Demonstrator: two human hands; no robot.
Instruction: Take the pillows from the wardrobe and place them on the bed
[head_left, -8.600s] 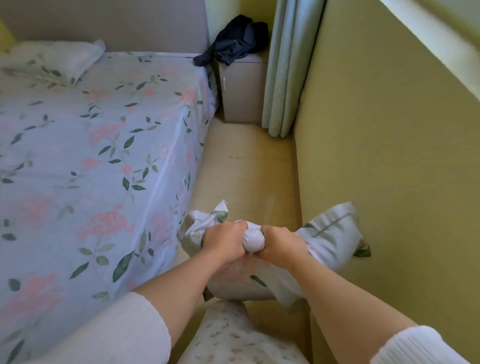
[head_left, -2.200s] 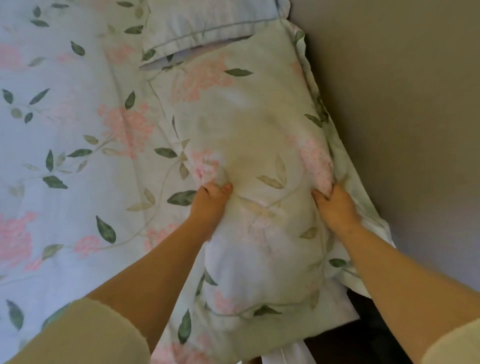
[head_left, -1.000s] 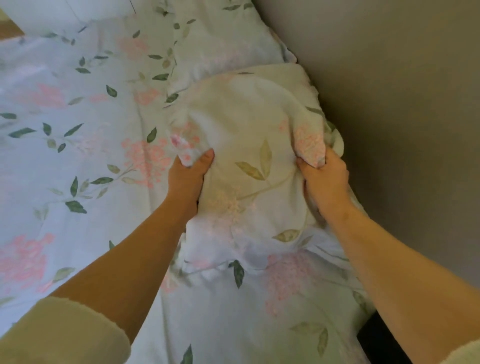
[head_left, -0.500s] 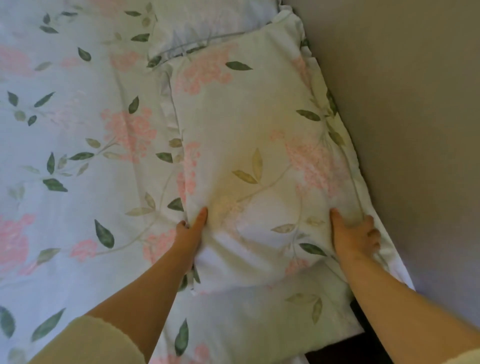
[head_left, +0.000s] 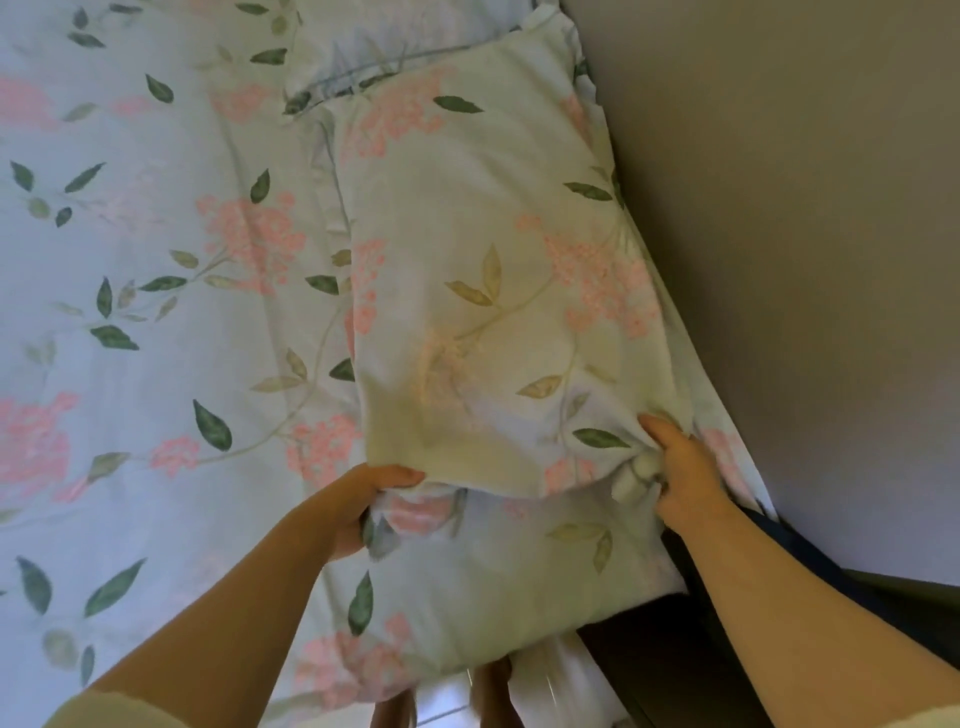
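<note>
A floral pillow (head_left: 483, 270) with pink blossoms and green leaves lies on the bed (head_left: 145, 291) along the headboard (head_left: 805, 260). My left hand (head_left: 358, 506) grips its near left corner from below, fingers curled around the fabric. My right hand (head_left: 680, 467) is closed on the bunched near right corner of the same pillow. The pillow's near edge is slightly lifted off the sheet. A second pillow (head_left: 415, 36) in a paler case lies beyond it at the top of the frame, partly covered by the first.
The bed's floral sheet spreads out to the left. The grey-brown headboard fills the right side. A dark object (head_left: 779, 613) sits in the gap at the bed's near right corner. My feet (head_left: 447, 701) show at the bottom.
Both hands have gone from lying flat on the pillow's near end to gripping its two near corners. The near edge has lifted a little.
</note>
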